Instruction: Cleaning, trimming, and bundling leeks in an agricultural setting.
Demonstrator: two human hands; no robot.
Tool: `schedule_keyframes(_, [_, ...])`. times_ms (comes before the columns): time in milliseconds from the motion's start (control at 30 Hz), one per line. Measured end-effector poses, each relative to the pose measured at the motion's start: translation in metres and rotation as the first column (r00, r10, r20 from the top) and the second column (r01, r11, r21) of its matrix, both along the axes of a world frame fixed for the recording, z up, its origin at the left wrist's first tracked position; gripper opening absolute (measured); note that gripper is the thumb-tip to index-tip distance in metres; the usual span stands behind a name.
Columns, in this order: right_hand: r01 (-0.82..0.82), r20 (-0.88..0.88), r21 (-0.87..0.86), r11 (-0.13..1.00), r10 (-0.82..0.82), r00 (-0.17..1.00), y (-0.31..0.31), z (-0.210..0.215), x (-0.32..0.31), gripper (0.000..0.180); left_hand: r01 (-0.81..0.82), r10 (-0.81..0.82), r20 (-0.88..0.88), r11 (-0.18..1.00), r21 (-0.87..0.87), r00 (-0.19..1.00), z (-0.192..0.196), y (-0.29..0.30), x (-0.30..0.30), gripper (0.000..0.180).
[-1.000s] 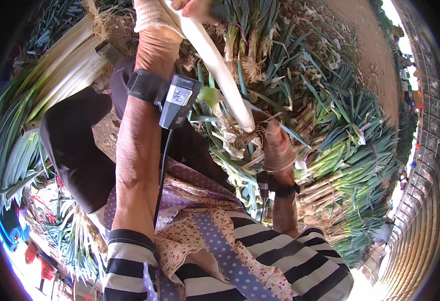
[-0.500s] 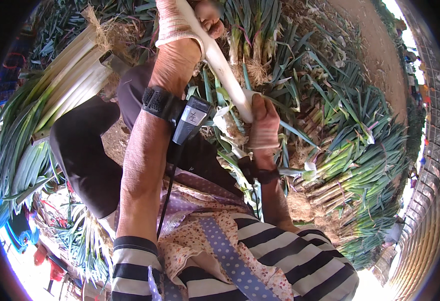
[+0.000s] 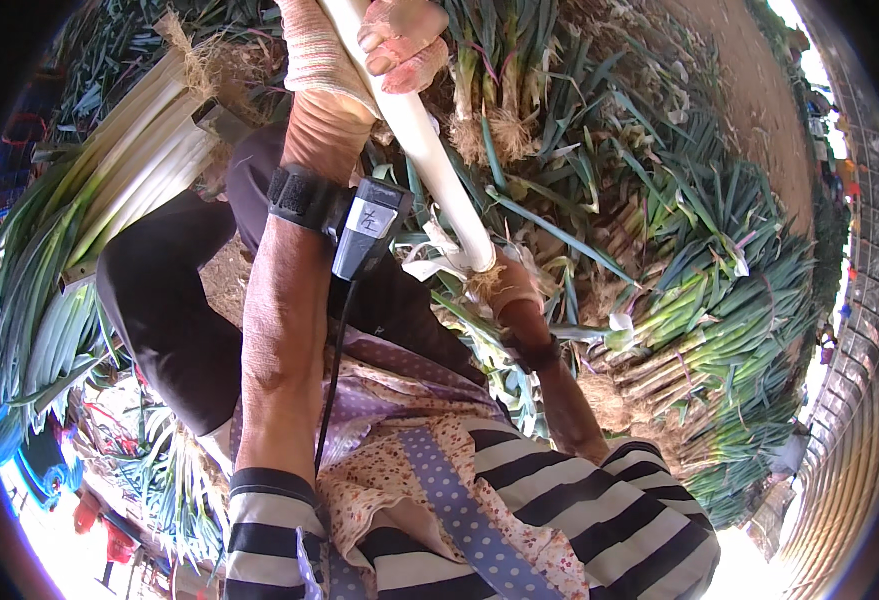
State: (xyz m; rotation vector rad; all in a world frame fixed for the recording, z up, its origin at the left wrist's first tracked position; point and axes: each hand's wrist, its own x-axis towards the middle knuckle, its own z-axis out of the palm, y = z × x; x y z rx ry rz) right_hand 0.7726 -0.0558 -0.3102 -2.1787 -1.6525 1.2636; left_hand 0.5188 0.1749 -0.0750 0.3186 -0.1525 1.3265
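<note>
While in left hand [image 3: 401,48], leek [image 3: 433,150] aslant.

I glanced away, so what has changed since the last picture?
The right hand moved down the picture, from the lower end of the white stalk to beside its roots, which now show; whether it grips is unclear. The left hand shifted slightly left, still holding the stalk. The stalk bundle stayed put.

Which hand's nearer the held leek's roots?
Right. The right hand is close beside the roots; the left hand grips the leek well up its white shaft.
</note>
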Motion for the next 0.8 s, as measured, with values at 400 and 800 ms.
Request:
schedule_keyframes(400, [0.11, -0.8, 0.158, 0.981, 0.062, 0.596, 0.072, 0.181, -0.069, 0.066, -0.027, 0.028, -0.011, 1.0, 0.012, 1.0, -0.003, 0.0, -0.018, 0.061])
schedule_keyframes(800, [0.33, -0.895, 0.001, 0.944, -0.146, 0.421, 0.062, 0.214, -0.09, 0.064, -0.028, 0.026, 0.037, 0.997, 0.066, 0.999, -0.002, 0.002, -0.03, 0.061])
